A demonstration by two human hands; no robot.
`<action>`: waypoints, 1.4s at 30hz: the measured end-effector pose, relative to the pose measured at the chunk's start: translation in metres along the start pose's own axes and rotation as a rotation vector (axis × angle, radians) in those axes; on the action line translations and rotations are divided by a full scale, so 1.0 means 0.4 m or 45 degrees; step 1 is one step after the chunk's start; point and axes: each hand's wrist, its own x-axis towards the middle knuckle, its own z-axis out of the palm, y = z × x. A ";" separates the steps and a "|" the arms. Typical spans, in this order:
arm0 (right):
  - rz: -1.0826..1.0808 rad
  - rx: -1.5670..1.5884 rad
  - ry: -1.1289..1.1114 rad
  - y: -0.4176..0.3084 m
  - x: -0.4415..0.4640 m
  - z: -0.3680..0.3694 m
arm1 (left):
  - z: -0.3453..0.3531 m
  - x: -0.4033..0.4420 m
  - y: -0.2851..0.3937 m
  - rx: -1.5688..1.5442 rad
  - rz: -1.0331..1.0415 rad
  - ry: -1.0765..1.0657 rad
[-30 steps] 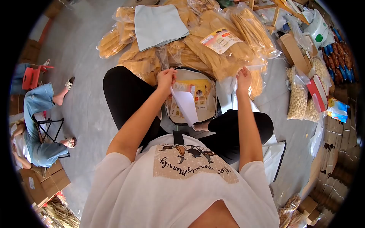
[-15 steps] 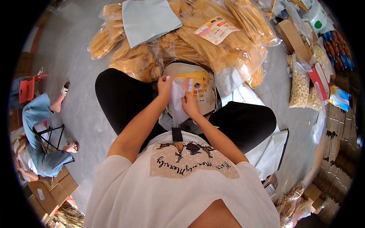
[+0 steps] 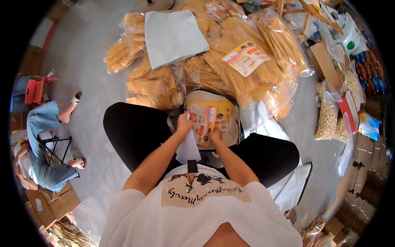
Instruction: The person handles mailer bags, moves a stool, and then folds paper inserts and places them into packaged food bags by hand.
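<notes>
My left hand (image 3: 186,122) is closed on a white sheet (image 3: 189,149), which hangs down toward my lap. Close to its fingers is the upper left edge of a printed label (image 3: 203,123) in orange, white and yellow. My right hand (image 3: 214,136) has its fingers closed at the label's lower right edge. More yellow printed labels (image 3: 224,113) lie under it in a pale round container (image 3: 234,131) between my legs. Beyond the container, clear bags of long yellow-brown strips (image 3: 156,84) are heaped, with one printed label (image 3: 246,58) on top.
A pale grey-green sheet stack (image 3: 175,39) rests on the bags. At the right are bags of round pale pieces (image 3: 327,117), a cardboard box (image 3: 325,66) and a red box (image 3: 347,113). A seated person (image 3: 45,144) is at the left, near a red stool (image 3: 36,90).
My right hand has come in from the right and now grips a printed label over the container. My left hand still has the white sheet, now lower and nearer my lap.
</notes>
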 end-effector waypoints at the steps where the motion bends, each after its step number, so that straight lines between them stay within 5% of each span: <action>1: -0.001 -0.039 0.062 -0.019 -0.019 -0.002 | -0.002 -0.003 0.002 0.277 0.314 -0.038; 2: -0.002 -0.075 0.125 -0.040 -0.032 -0.005 | -0.001 -0.007 0.004 0.559 0.624 -0.074; 4: -0.240 -0.229 0.159 -0.128 -0.082 -0.048 | 0.015 -0.053 0.073 0.872 0.825 -0.121; 8: -0.808 -0.605 0.131 -0.256 -0.183 -0.176 | 0.023 -0.080 0.115 0.889 0.746 -0.209; 10: -0.664 -0.622 0.222 -0.292 -0.237 -0.267 | 0.012 -0.104 0.172 0.881 0.618 -0.312; 12: -0.899 -0.391 0.438 -0.255 -0.232 -0.321 | 0.017 -0.093 0.176 0.763 0.751 -0.226; 14: -0.856 0.247 0.318 -0.248 -0.231 -0.349 | 0.023 -0.084 0.190 0.770 0.751 -0.159; 17: -0.878 0.465 0.396 -0.267 -0.255 -0.369 | 0.056 -0.150 0.251 0.351 0.875 0.137; 20: -1.151 0.252 0.476 -0.320 -0.310 -0.371 | 0.052 -0.222 0.338 -0.018 0.732 0.083; 22: -1.240 -0.158 0.489 -0.327 -0.328 -0.362 | 0.037 -0.240 0.347 -0.009 0.509 -0.355; 35: -1.354 -0.510 0.493 -0.400 -0.380 -0.330 | -0.024 -0.274 0.327 -0.227 0.378 -0.321; 38: -1.270 0.121 0.163 -0.415 -0.394 -0.319 | -0.027 -0.261 0.307 -0.405 0.399 -0.349; 42: -1.123 0.211 0.103 -0.397 -0.364 -0.334 | -0.021 -0.281 0.317 -0.352 0.400 -0.333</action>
